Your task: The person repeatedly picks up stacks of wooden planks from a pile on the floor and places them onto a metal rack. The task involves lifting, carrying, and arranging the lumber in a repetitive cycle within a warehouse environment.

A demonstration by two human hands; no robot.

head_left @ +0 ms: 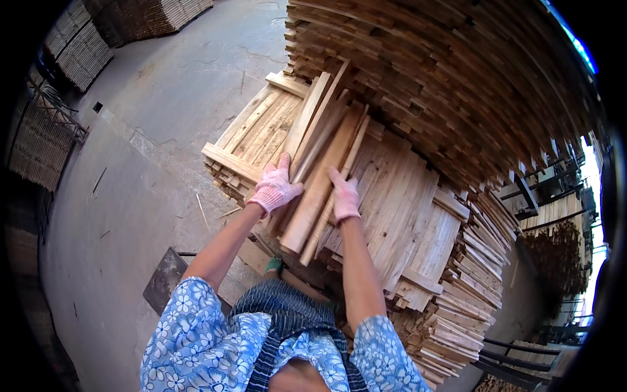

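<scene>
Between my hands lies a loose bundle of long wooden boards (312, 210), tilted away from me, their far ends near a tall wall of stacked lumber. My left hand (277, 187), in a pale pink knit glove, grips the bundle's left side, its fingers partly hidden. On the opposite side my right hand (345, 197), gloved alike, is closed around the edge by a narrow wooden strip (324, 219). The boards rest over or just above a left stack of planks (251, 132) and a right stack of planks (401, 206); contact underneath is hidden.
The tall lumber wall (431, 78) rises at the far right. A pile of loose slats (467, 287) stands at the near right. Below my left arm a dark flat plate (164, 277) sits low. Grey concrete floor (130, 222) stretches left, with scattered slivers and more stacks (81, 49) beyond.
</scene>
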